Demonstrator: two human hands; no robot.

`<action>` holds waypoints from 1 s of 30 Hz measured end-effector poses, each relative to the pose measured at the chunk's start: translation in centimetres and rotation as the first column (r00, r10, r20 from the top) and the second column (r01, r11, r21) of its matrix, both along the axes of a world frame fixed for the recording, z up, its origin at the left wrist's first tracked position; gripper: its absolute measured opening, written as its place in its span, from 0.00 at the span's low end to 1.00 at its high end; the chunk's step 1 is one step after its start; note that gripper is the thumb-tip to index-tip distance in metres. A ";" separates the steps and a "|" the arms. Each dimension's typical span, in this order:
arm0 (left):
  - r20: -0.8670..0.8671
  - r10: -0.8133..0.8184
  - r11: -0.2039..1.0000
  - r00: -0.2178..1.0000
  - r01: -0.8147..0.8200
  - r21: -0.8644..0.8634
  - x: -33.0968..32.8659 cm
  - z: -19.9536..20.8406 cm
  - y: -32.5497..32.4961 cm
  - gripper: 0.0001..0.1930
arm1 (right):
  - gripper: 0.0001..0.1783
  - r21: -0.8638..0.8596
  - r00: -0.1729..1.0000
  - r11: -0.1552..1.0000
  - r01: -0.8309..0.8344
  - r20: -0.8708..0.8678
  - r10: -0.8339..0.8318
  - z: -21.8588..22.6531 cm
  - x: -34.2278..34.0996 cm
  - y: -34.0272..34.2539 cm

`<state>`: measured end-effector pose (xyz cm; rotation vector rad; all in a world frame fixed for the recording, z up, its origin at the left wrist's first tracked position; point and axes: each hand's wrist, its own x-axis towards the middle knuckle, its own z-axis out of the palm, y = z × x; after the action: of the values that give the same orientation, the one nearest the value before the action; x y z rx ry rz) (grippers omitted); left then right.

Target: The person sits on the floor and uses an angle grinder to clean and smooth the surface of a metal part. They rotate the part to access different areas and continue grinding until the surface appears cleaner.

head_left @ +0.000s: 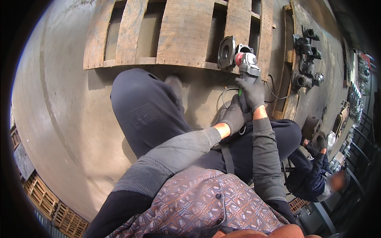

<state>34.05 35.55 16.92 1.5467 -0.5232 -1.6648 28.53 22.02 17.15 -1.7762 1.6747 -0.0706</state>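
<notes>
An angle grinder (250, 70) with a grey body, a silver head and a red disc is in both my gloved hands, its head pointing away from me. My right hand (254, 94) is wrapped round the body just behind the head. Lower and to the left, my left hand (233, 116) closes on the rear part of the tool; its fingertips are partly hidden. The disc is next to a dark flanged metal casting (226, 52) on the near edge of a wooden pallet (180, 33). Whether the disc touches the casting, I cannot tell.
A black cord (274, 93) curves to the right of the grinder. Several dark metal castings (304, 47) stand on a second pallet (289, 59) at the right. A co-worker (313, 174) sits at the lower right. Stacked pallets (41, 194) are at the far lower left.
</notes>
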 end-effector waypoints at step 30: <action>0.157 0.069 0.979 0.985 -0.036 -0.201 -0.5 -0.1 -0.2 0.45 | 0.43 -0.107 0.998 0.992 -0.060 -0.002 0.060 -1.0 -0.7 -0.4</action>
<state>33.58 35.39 16.78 1.5430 -0.7059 -1.4081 27.85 21.66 16.12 -1.9038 1.6425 -0.1365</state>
